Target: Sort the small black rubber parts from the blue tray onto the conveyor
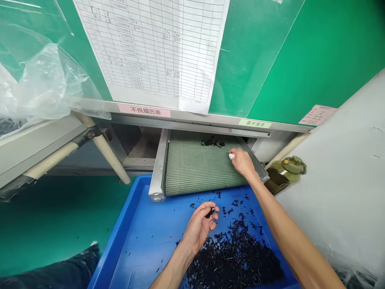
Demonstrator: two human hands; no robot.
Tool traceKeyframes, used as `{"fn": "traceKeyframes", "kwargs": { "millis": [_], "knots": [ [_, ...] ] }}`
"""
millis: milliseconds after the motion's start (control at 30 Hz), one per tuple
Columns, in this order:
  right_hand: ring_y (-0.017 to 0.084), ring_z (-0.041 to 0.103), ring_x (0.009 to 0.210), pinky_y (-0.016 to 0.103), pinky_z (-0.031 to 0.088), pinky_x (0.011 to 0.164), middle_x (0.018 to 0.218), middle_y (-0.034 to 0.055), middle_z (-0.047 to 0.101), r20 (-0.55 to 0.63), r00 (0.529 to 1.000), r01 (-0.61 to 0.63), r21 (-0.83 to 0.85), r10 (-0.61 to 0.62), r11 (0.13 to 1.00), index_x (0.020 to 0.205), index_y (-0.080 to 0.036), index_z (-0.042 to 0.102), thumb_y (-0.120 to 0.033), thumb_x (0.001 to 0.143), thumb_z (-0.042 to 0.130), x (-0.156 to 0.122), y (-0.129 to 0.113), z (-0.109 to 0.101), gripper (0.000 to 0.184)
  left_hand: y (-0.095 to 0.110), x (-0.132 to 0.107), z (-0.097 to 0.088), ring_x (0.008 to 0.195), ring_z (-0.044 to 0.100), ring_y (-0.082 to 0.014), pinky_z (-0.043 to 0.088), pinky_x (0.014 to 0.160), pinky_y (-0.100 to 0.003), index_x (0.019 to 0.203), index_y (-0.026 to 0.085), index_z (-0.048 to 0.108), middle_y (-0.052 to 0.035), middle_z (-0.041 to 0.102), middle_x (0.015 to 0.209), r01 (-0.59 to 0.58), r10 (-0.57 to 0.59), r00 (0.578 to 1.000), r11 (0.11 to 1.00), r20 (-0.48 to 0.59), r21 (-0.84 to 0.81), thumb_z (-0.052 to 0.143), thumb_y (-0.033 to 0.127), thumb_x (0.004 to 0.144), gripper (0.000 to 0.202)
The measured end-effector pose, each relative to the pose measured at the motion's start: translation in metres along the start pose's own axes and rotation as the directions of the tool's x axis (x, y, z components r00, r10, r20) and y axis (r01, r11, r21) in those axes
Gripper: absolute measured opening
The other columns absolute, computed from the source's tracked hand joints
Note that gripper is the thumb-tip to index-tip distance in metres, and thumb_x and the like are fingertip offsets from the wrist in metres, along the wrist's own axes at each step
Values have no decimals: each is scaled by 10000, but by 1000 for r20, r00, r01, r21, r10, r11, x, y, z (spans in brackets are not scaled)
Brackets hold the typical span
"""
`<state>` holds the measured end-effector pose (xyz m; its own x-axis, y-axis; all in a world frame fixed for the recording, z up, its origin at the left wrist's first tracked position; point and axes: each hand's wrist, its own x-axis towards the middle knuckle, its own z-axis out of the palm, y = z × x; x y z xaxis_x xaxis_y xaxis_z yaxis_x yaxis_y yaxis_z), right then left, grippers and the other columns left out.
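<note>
My left hand (201,224) is over the blue tray (141,224), palm turned up, with its fingers curled around a small black part (210,212). Black pieces (237,257) lie heaped in the tray below it, with more scattered toward the conveyor. My right hand (241,161) is closed at the right side of the green conveyor belt (195,168). Something white (231,155) shows at its fingertips; I cannot tell whether it is a finger cover or a held thing. Farther back on the belt sits a small cluster of black parts (214,143).
A green panel (264,60) with a gridded paper form (162,48) hangs above the belt. Clear plastic bags (45,84) lie at the upper left, over a frame of pale pipes (105,152). An olive-green jug (288,168) stands right of the conveyor, beside a white wall (337,168).
</note>
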<state>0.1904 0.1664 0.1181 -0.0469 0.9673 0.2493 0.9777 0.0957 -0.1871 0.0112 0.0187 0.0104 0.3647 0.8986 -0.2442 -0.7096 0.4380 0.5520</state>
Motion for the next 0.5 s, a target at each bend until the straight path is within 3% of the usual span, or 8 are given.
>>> {"fn": "traceKeyframes", "kwargs": {
  "millis": [200, 367, 500],
  "knots": [
    [231, 593, 972, 277, 424, 748, 1094, 109, 642, 37, 999, -3, -84, 6, 996, 1155, -213, 602, -121, 796, 421, 64, -5, 13, 413, -1, 0, -1, 544, 450, -54, 302, 412, -155, 745, 141, 558, -1, 537, 713, 13, -19, 996, 997, -91, -70, 710, 331, 741, 243],
    [229, 598, 991, 262, 414, 757, 1058, 86, 673, 90, 993, 81, -89, -73, 993, 1133, -245, 615, -158, 809, 419, 78, -20, 17, 389, 1, 2, 0, 494, 422, -40, 276, 392, -151, 880, 119, 624, 9, 529, 673, 13, -34, 986, 992, -164, -126, 767, 357, 671, 348],
    [229, 614, 944, 264, 415, 743, 1010, 105, 686, 118, 990, 92, -93, -80, 991, 1100, -213, 633, -177, 810, 425, 80, -29, 21, 359, -1, 4, -3, 495, 450, -50, 294, 390, -163, 871, 100, 648, -4, 539, 677, 11, -43, 974, 989, -222, -146, 752, 408, 674, 380]
  ]
}}
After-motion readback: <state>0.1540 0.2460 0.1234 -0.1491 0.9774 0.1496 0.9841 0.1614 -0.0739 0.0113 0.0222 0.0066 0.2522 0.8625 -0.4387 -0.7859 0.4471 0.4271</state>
